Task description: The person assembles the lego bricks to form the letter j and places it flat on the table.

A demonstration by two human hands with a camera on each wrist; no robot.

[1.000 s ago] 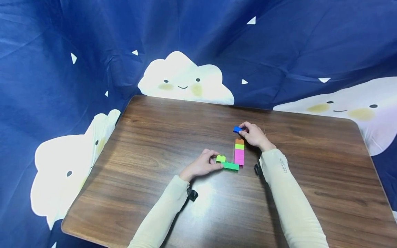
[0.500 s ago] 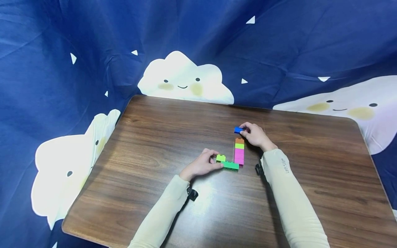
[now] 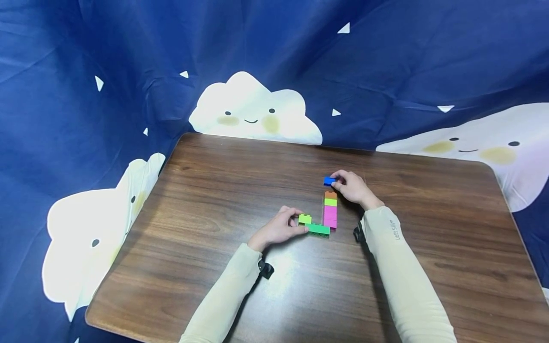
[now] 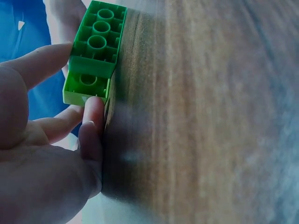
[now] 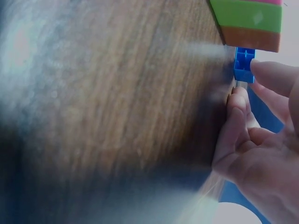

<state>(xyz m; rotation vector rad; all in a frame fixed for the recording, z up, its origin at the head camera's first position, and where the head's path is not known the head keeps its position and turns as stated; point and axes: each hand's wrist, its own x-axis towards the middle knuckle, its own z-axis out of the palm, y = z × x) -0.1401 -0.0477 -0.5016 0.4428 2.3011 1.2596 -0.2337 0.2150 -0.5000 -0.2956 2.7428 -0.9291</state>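
In the head view my right hand (image 3: 352, 187) pinches a small blue building brick (image 3: 329, 181) between thumb and fingers, just beyond a row of joined bricks. That row lies with an orange brick (image 3: 330, 195) at its far end, then a lime brick (image 3: 330, 202), then pink bricks (image 3: 330, 216) nearest me. My left hand (image 3: 280, 227) holds a pair of joined bricks, its thumb on the long green brick (image 4: 96, 39) and its fingers by the small lime-green brick (image 4: 85, 88). The hollow undersides of this pair face the left wrist camera. The green brick's right end meets the pink bricks' near end.
All the bricks are on a brown wooden table (image 3: 231, 181) with rounded corners. A dark blue curtain (image 3: 364, 62) printed with white clouds hangs behind and to the left of it. A small black wrist camera (image 3: 266, 269) sits on the left sleeve.
The right hand and the blue brick have shifted very slightly toward me and right. The left hand and its bricks stay in place.
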